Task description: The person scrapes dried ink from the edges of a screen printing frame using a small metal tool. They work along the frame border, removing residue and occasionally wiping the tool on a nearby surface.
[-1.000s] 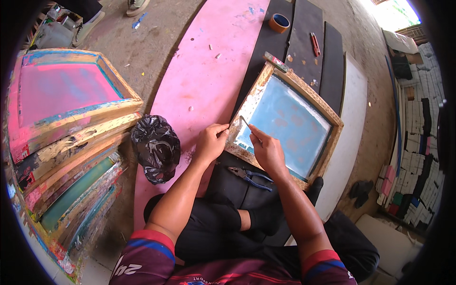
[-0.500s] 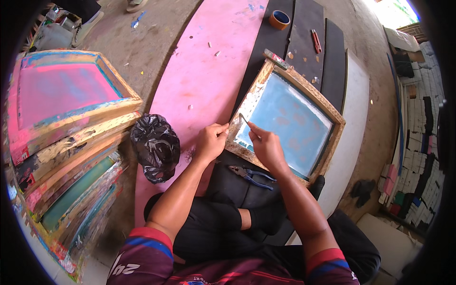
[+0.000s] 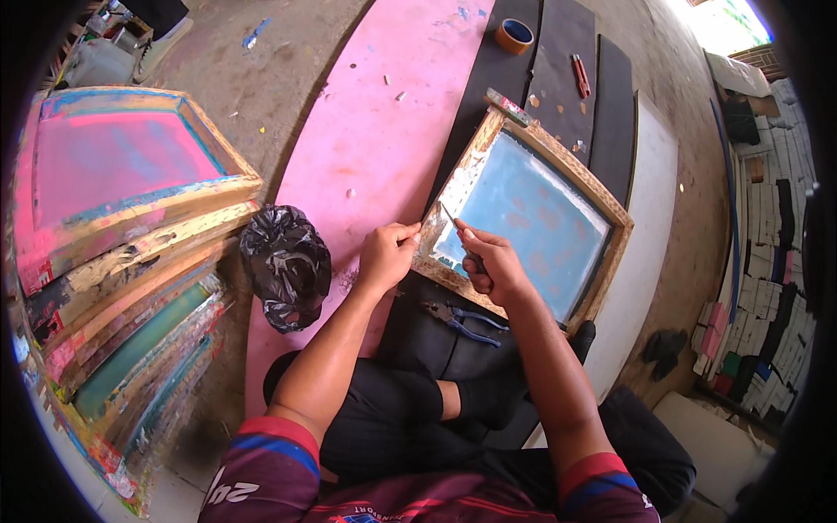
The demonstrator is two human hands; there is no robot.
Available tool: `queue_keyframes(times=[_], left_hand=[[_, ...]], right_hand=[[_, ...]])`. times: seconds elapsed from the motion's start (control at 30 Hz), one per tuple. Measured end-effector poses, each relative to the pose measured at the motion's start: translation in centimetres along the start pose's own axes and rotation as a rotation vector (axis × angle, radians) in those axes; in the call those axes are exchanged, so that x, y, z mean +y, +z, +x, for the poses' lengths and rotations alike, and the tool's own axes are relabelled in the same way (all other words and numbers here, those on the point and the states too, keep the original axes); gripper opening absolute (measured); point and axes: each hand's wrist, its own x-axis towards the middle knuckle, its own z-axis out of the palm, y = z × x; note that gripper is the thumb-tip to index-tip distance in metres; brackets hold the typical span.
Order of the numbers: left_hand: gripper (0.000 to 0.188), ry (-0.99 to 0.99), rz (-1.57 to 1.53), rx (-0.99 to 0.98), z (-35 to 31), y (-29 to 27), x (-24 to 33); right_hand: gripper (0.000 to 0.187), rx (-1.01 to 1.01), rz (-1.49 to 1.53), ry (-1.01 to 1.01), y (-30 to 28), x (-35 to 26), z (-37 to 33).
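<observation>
A rectangular wooden frame stretched with blue mesh (image 3: 542, 220) lies on flat black boards (image 3: 561, 39), at one o'clock from my right hand (image 3: 493, 267) and between two and three from my left hand (image 3: 388, 254). Its slightly longer sides seem to run ten to four. My right is nearer its middle, curled round a slim dark tool (image 3: 449, 213) pointing toward eleven. My left's fingertips pinch together at the left edge; whether they hold anything, I cannot tell. Blue-handled metal pliers (image 3: 454, 320) lie at seven from my right.
</observation>
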Motion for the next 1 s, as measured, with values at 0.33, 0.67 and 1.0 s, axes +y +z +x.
queue_keyframes(times=[0.33,0.67,1.0], left_hand=[[0.029,0.018,-0.093,0.033,0.3,0.5,-1.2],[0.027,0.010,-0.032,0.032,-0.1,0.6,-0.5],[0.026,0.055,0.015,0.068,-0.3,0.9,-0.9]], right_hand=[[0.034,0.362,-0.985,-0.578,1.0,2.2,-1.6],[0.036,0.452,-1.340,-0.490,3.1,0.5,-3.3],[0.040,0.371,-1.140,-0.576,1.5,3.1,-0.7]])
